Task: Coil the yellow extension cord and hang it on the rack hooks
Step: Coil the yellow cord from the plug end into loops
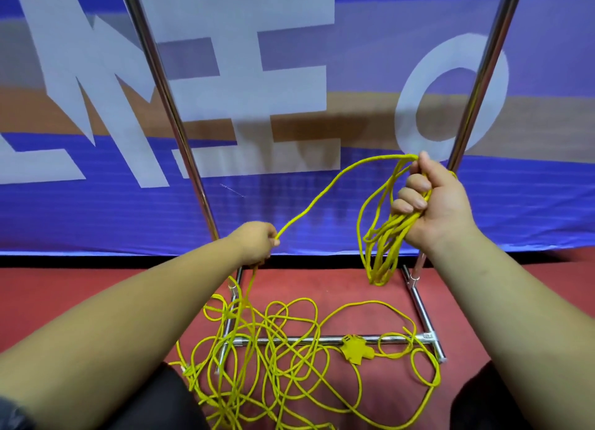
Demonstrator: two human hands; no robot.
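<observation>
My right hand [428, 201] grips a bundle of several loops of the yellow extension cord [383, 239], which hang down below my fist. One strand runs from that fist down and left to my left hand [257, 242], which holds the cord in a curled grip. Below my left hand the cord drops to a loose tangle [283, 358] on the red floor. A yellow multi-outlet end [355, 349] lies in the tangle, over the rack's base bar. The chrome rack [180, 133] stands in front of me. Its hooks are out of view.
The rack's two chrome uprights [483, 75] rise on either side, and its base bars [421, 313] lie on the red floor under the cord. A blue, white and brown banner [257, 75] hangs behind the rack. My dark trousers [161, 400] show at the bottom.
</observation>
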